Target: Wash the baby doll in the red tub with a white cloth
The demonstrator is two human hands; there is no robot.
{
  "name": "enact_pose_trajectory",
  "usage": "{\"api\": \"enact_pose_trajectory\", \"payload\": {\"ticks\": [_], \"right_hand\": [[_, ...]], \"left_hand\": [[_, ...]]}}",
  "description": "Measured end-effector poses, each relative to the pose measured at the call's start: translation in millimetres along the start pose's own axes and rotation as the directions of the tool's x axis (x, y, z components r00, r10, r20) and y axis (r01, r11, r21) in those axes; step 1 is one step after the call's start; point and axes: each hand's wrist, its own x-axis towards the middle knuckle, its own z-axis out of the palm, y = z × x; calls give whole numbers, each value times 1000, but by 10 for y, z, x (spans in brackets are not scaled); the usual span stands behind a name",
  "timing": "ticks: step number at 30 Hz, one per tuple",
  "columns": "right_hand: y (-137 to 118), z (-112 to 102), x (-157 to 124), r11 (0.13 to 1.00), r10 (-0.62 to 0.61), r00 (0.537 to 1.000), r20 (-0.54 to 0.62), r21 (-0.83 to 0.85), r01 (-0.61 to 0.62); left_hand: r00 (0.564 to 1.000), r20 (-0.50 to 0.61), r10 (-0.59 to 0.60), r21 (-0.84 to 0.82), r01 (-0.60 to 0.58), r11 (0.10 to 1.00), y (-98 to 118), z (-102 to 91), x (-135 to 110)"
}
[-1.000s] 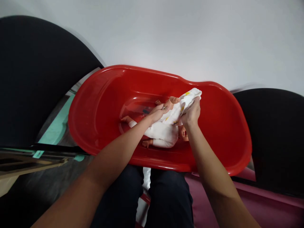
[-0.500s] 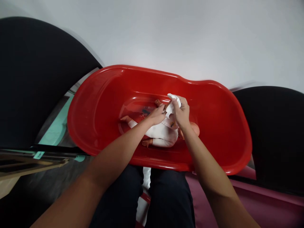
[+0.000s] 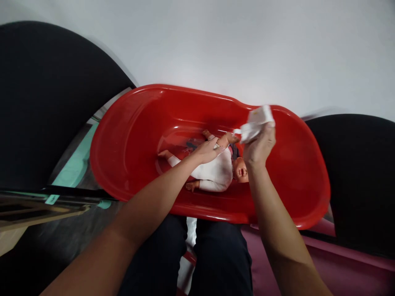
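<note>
A red plastic baby bath cradles a doll in a white bodysuit on its back, head toward the bath's right end, the left hand lying open on its chest, seemingly to steady it, while the right hand grips a white cloth, raised just beyond the doll's head.

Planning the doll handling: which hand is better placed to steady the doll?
Left, probably: the left hand lies open on the doll, on its white-clothed body, while the right hand is raised, gripping a white cloth.
</note>
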Motion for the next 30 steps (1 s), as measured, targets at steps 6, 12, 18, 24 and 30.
{"api": "enact_pose_trajectory", "payload": {"ticks": [6, 12, 18, 24, 30], "right_hand": [[-6, 171, -204, 929, -145, 886, 440, -249, 276], [145, 161, -111, 930, 223, 910, 349, -356, -91], [99, 144, -92, 864, 432, 832, 349, -425, -270], [117, 142, -109, 752, 218, 933, 286, -659, 26], [132, 138, -100, 800, 252, 905, 343, -600, 4]], "left_hand": [[998, -5, -63, -30, 63, 998, -47, 25, 41], [993, -88, 76, 147, -62, 987, -65, 47, 63], [991, -56, 125, 245, -107, 963, -95, 76, 66], [989, -33, 143, 335, -124, 934, -96, 82, 69], [987, -47, 152, 348, -126, 929, -87, 67, 62]]}}
